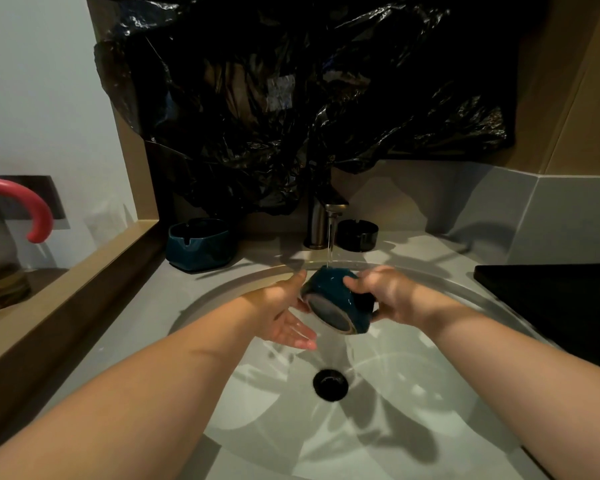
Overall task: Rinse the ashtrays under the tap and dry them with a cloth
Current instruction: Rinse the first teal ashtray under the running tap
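While water falls in a thin stream [330, 244] from the tap [321, 223] at the middle of the frame, I see the teal ashtray [340, 299] held right under it, above the far edge of the sink [430, 393]. It is tipped on its side, with a flat grey round face turned toward the camera, and the stream lands on its upper wall. My right hand [385, 296] grips it from the right side of the frame, fingers curled over the top and thumb underneath. My left hand [284, 310] is spread flat, fingers straight and pointing toward the lower middle, wet and shiny. Its thumb side lies against the ashtray's left wall, though I cannot tell how firmly it presses.

Below the hands, the black drain [330, 384] sits in the bowl of the sink. On the counter [146, 299] left of the tap stands a second teal ashtray [200, 244], upright with a notched rim. Just right of the tap stands a black ashtray [357, 234], also upright. Crumpled black plastic sheeting [291, 98] covers the wall across the upper middle of the frame. A pink hooked handle [32, 209] shows at the left edge, and a flat black slab [551, 299] lies at the right edge.
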Motion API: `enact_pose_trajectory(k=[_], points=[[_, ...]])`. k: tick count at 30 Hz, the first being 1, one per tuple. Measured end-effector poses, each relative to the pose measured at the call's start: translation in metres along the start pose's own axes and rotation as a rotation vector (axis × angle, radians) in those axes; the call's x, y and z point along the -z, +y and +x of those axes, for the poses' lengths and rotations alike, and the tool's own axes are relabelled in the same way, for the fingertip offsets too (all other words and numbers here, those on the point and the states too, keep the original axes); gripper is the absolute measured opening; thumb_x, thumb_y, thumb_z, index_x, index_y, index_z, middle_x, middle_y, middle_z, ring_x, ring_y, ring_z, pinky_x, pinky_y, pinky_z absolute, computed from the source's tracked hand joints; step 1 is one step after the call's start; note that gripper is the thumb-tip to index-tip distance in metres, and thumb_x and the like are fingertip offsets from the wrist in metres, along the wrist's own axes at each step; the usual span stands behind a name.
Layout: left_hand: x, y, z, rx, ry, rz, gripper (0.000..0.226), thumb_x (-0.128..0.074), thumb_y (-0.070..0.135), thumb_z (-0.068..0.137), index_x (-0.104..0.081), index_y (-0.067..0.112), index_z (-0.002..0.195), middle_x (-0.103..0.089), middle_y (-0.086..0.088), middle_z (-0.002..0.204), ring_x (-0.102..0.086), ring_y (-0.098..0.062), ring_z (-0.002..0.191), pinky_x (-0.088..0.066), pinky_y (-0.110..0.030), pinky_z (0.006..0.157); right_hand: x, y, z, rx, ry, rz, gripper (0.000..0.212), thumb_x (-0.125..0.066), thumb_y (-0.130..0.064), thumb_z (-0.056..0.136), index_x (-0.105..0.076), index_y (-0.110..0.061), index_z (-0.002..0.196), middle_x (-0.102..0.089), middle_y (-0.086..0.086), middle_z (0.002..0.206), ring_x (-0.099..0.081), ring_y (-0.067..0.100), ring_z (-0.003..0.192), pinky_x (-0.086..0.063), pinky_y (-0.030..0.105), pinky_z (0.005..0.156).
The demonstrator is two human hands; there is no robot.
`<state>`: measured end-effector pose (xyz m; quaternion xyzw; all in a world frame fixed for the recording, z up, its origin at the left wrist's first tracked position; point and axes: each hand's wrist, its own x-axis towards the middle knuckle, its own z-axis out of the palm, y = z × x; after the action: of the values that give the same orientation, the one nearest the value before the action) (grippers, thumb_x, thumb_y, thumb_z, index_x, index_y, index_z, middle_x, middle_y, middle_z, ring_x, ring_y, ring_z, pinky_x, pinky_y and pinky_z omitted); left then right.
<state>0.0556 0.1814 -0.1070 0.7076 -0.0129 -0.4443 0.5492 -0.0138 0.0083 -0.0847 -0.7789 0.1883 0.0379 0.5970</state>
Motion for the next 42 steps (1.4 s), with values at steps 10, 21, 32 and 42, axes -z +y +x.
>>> enact_pose_trajectory(k=[10, 21, 32, 42], points=[[0.004, 0.004, -0.003, -0.036, -0.03, -0.295, 0.045, -0.054, 0.043, 0.092, -0.053, 0.007, 0.119, -0.065, -0.018, 0.111, -0.067, -0.031, 0.095, -0.059, -0.038, 0.078, -0.004, -0.014, -0.018, 0.357, -0.138, -0.611, 0.01, -0.071, -0.012, 0.083, -0.07, -0.02, 0.077, -0.065, -0.007, 0.072, -0.06, 0.006, 0.067, -0.045, 0.013, 0.058], [-0.009, 0.004, 0.001, -0.393, 0.174, -0.085, 0.018, -0.063, 0.02, 0.089, -0.06, 0.009, 0.103, -0.068, -0.016, 0.1, -0.069, -0.03, 0.093, -0.058, -0.045, 0.079, -0.032, 0.0, -0.017, 0.378, -0.098, -1.22, 0.059, -0.07, -0.031, 0.08, -0.043, -0.022, 0.131, -0.057, 0.001, 0.119, -0.056, 0.023, 0.11, -0.042, 0.032, 0.099], [-0.014, 0.007, 0.004, -0.472, 0.3, 0.037, 0.014, -0.063, 0.027, 0.089, -0.063, 0.015, 0.095, -0.071, -0.013, 0.096, -0.071, -0.024, 0.086, -0.061, -0.037, 0.068, -0.019, -0.015, -0.023, 0.211, -0.137, -1.462, 0.043, -0.052, -0.022, 0.089, -0.047, -0.015, 0.131, -0.057, 0.006, 0.119, -0.057, 0.024, 0.104, -0.048, 0.034, 0.091], [-0.01, 0.006, 0.001, -0.522, 0.318, 0.066, 0.014, -0.059, 0.029, 0.091, -0.067, 0.018, 0.09, -0.073, -0.013, 0.096, -0.07, -0.024, 0.088, -0.06, -0.04, 0.076, -0.017, -0.023, -0.032, 0.387, -0.293, -1.227, 0.018, -0.053, -0.019, 0.087, -0.061, -0.016, 0.102, -0.059, 0.003, 0.096, -0.053, 0.021, 0.082, -0.043, 0.03, 0.07]])
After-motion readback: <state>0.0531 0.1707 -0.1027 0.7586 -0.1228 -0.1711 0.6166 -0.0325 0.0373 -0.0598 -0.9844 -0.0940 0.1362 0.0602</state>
